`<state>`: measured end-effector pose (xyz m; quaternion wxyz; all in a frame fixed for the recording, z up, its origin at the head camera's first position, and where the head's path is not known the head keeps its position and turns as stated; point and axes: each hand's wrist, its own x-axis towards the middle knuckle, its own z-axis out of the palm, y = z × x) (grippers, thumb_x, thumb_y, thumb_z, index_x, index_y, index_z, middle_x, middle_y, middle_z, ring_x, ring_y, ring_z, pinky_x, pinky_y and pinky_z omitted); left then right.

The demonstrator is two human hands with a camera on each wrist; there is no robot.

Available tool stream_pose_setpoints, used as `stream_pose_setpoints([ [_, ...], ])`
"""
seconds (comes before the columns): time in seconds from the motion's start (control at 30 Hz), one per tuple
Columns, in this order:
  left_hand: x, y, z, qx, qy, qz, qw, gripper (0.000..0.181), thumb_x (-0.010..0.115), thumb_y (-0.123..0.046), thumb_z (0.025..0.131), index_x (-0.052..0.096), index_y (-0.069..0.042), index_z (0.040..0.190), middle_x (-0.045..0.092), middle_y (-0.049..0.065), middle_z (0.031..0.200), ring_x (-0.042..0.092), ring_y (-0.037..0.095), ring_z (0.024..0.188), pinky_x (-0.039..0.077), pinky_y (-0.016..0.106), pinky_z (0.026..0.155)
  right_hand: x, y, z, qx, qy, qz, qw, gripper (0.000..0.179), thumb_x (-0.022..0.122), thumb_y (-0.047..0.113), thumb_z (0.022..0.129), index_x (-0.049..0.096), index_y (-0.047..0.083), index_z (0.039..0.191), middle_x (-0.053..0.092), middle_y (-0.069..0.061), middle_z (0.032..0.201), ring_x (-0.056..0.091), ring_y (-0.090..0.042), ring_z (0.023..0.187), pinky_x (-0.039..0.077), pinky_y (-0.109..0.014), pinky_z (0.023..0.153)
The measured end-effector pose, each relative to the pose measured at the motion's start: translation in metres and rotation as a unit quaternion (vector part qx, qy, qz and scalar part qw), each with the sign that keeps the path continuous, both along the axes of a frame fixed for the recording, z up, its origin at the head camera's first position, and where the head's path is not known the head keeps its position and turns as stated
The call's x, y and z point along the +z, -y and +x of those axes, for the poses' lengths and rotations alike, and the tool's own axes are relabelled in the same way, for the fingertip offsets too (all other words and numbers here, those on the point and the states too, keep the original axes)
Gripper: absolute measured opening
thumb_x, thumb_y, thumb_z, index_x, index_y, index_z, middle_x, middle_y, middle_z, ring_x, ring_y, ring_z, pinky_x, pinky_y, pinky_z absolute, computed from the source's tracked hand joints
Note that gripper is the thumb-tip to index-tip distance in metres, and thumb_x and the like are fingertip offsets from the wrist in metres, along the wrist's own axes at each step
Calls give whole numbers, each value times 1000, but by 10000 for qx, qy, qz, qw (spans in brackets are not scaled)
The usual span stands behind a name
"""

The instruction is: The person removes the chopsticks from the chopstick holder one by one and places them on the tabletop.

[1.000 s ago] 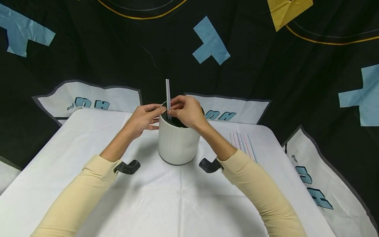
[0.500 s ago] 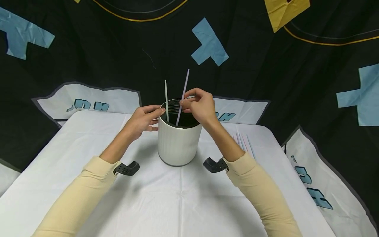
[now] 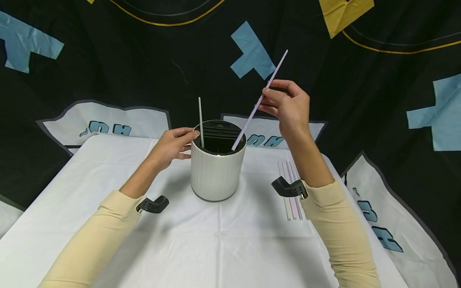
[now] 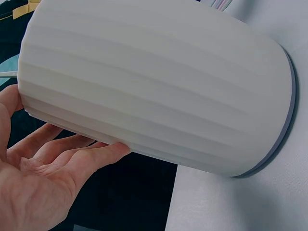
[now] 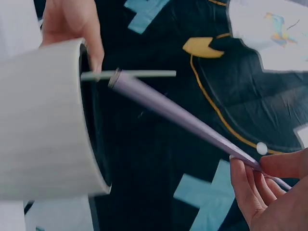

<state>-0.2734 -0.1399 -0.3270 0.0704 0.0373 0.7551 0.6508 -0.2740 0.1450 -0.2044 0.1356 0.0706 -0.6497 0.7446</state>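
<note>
A white ribbed container (image 3: 216, 176) with a dark inside stands upright on the table. My left hand (image 3: 174, 147) holds it at the left of its rim, fingers against the outer wall (image 4: 159, 91) and thumb at the edge. One pale green straw (image 3: 201, 120) stands in the container near that thumb. Up to the right, my right hand (image 3: 289, 106) pinches a lavender straw (image 3: 257, 105) between thumb and fingers. This straw tilts, and its lower end is out of the opening in the right wrist view (image 5: 168, 106).
Several pastel straws (image 3: 291, 192) lie side by side on the white tablecloth (image 3: 180, 248) to the right, partly behind my right forearm. A black cloth backdrop (image 3: 144, 68) with blue tape pieces (image 3: 252, 50) hangs behind the table.
My right hand has moved up and to the right with the lavender straw, drawing it out of the container. The pale green straw stays inside, and my left hand keeps its place.
</note>
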Motion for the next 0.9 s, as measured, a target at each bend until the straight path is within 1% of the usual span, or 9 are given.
stream_pose_setpoints([
  [0.07,0,1,1,11,8,-26,10000,66,63,-37,100,41,-5,154,48,16,154,52,39,137,55,51,99,-3,-8,0,-71,103,167,9998,22,71,10,95,68,8,117,71,-6,100,74,-18,82,63,-28,77],
  [0.13,-1,1,2,19,34,-38,10000,66,63,-37,100,41,-4,153,48,17,153,52,39,137,55,51,98,-10,-17,0,-167,244,434,9986,24,71,12,96,68,8,120,72,-5,99,73,-17,82,63,-26,77],
  [0.3,-1,2,2,3,-14,-66,10000,65,63,-37,100,42,-5,153,48,17,153,52,40,137,55,52,99,-37,-41,-4,-353,676,985,9922,30,70,15,97,66,9,126,73,-1,99,73,-14,84,62,-25,78],
  [0.37,-1,2,2,-7,-27,-70,10000,66,63,-38,100,41,-5,153,48,17,154,51,40,138,55,51,99,-51,-51,-8,-382,867,1250,9876,31,68,16,98,65,9,128,73,-1,101,73,-13,84,62,-25,78],
  [0.47,-1,2,3,-10,-19,-71,10000,66,62,-38,101,41,-5,153,48,16,154,51,39,138,55,51,100,-74,-65,-15,-372,1158,1693,9780,33,66,16,99,64,7,131,73,-1,102,72,-11,83,62,-25,76],
  [0.57,0,3,3,-2,-45,-57,10000,63,62,-37,101,43,-5,152,49,16,153,52,38,138,55,51,99,-98,-78,-20,-335,1382,2061,9682,35,66,16,99,64,5,132,73,-1,99,72,-11,80,63,-27,77],
  [0.73,0,2,2,-29,-35,-15,10000,64,62,-37,101,42,-5,153,49,15,154,51,38,138,54,52,100,-139,-99,-21,-180,1677,2388,9563,38,67,11,96,63,-2,132,73,-5,95,73,-15,77,64,-31,75],
  [0.77,0,2,2,-36,-34,-16,10000,65,62,-38,101,42,-5,153,49,15,154,51,38,138,54,52,100,-147,-103,-21,-137,1739,2445,9538,39,67,10,96,62,-3,132,74,-6,95,73,-16,77,64,-30,73],
  [0.9,0,0,1,-45,-59,1,10000,64,62,-38,101,42,-6,153,49,15,153,52,38,138,54,52,100,-170,-113,-20,-17,1963,2592,9457,40,66,9,96,60,-6,133,74,-10,97,73,-18,79,64,-27,71],
])
